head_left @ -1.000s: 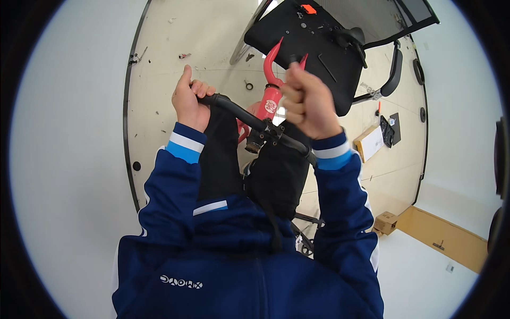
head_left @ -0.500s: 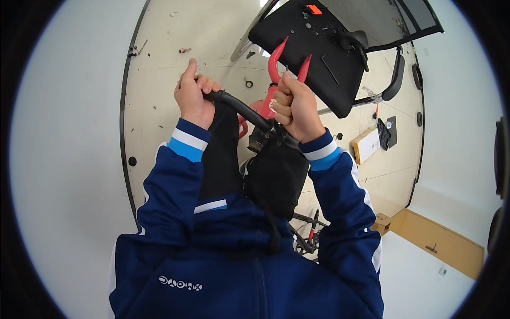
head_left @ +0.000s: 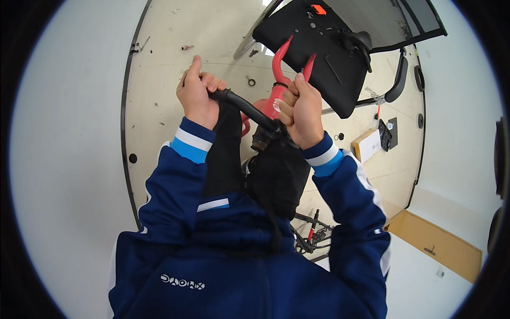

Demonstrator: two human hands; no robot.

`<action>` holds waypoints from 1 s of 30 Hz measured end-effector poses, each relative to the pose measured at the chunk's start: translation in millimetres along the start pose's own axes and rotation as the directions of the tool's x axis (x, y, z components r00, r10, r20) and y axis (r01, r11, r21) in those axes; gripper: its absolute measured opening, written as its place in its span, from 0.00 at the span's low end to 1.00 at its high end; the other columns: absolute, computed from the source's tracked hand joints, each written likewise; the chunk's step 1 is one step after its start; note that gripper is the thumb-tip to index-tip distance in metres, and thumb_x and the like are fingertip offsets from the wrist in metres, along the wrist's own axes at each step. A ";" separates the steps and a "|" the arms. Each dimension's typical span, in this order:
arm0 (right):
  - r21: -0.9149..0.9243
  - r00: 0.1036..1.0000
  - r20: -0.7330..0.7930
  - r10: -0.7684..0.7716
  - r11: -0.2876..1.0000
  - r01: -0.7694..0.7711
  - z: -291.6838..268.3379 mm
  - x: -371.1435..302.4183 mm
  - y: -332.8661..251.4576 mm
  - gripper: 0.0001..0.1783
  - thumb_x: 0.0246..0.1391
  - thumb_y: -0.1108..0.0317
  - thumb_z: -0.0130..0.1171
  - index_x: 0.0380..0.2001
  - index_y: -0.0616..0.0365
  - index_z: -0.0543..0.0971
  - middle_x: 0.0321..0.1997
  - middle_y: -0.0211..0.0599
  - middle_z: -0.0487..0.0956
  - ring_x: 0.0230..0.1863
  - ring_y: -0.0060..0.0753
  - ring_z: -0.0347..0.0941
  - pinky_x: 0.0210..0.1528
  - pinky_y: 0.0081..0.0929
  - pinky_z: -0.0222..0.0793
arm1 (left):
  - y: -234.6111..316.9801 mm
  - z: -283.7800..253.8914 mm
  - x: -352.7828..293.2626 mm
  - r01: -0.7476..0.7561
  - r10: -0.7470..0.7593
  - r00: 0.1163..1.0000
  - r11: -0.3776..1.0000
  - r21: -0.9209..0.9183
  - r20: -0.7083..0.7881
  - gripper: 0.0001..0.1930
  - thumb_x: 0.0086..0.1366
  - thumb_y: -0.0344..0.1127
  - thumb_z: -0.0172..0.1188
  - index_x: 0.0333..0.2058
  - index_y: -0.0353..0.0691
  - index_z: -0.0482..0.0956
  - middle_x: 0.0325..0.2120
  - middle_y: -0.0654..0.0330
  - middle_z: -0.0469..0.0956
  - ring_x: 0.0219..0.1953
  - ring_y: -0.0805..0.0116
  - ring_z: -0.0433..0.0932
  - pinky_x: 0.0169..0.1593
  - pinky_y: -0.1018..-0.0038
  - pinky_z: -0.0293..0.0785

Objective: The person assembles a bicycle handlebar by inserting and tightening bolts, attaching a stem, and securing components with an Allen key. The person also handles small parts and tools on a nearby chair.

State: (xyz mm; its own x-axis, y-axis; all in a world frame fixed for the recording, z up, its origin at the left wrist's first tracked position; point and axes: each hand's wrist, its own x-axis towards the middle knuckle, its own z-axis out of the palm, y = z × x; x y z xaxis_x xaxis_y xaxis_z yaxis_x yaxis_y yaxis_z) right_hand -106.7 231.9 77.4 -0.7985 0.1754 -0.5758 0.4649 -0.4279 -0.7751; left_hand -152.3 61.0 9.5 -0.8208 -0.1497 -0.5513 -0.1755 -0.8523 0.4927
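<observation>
Our left hand (head_left: 198, 101) grips the handlebar (head_left: 248, 109), slanting down mid-frame toward our curled right hand (head_left: 304, 112), contents unclear.

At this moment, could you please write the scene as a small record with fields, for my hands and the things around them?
Left hand: fingers curled around the end of a black curved handlebar
Right hand: closed near a red two-pronged bicycle fork; what it holds is unclear
Fork: pointing towards a flat black chair seat
On the seat: a black L-shaped rod, a bright orange piece
Floor, right side: a white-topped cardboard box
</observation>
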 end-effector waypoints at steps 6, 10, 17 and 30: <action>0.118 0.990 -0.144 0.006 0.993 0.012 -7.9 1.3 4.6 0.20 0.69 0.56 0.37 0.21 0.49 0.59 0.14 0.21 0.50 0.11 0.17 0.42 0.13 0.22 0.38 | 0.8 17.5 -15.5 -0.047 0.048 0.999 0.998 0.037 -0.026 0.20 0.65 0.39 0.60 0.21 0.46 0.56 0.12 0.68 0.55 0.15 0.74 0.54 0.23 0.70 0.58; 0.230 0.965 -0.260 -0.030 0.969 0.092 -4.5 -6.4 8.6 0.20 0.70 0.56 0.37 0.21 0.49 0.58 0.14 0.20 0.49 0.11 0.17 0.42 0.14 0.22 0.36 | 0.5 20.9 -19.2 -0.054 0.056 0.998 0.997 0.047 -0.036 0.22 0.66 0.40 0.59 0.20 0.47 0.55 0.13 0.69 0.53 0.16 0.75 0.53 0.24 0.72 0.56; 0.419 0.929 -0.367 -0.045 0.884 0.208 -12.4 4.1 22.7 0.21 0.69 0.56 0.38 0.20 0.48 0.57 0.14 0.21 0.50 0.11 0.19 0.41 0.14 0.23 0.36 | -2.2 22.9 -14.7 -0.095 0.096 0.995 0.995 0.027 -0.041 0.20 0.65 0.38 0.59 0.21 0.45 0.56 0.11 0.67 0.55 0.14 0.74 0.53 0.22 0.69 0.57; -0.687 0.708 0.658 -0.257 0.179 0.704 3.9 -33.0 9.2 0.15 0.59 0.62 0.54 0.23 0.62 0.72 0.20 0.50 0.70 0.25 0.51 0.69 0.30 0.39 0.64 | -0.9 21.5 -10.5 -0.053 0.053 0.998 0.998 0.025 -0.020 0.18 0.65 0.37 0.58 0.22 0.45 0.57 0.11 0.67 0.55 0.13 0.73 0.54 0.22 0.69 0.58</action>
State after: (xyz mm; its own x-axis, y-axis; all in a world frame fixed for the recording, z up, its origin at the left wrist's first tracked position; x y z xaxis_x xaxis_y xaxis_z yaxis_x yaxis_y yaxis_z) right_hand -77.6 218.7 90.3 -0.9362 -0.3496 -0.0372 -0.2162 0.6560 -0.7232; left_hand -155.3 74.1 29.3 -0.8179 -0.2051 -0.5376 -0.1452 -0.8306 0.5377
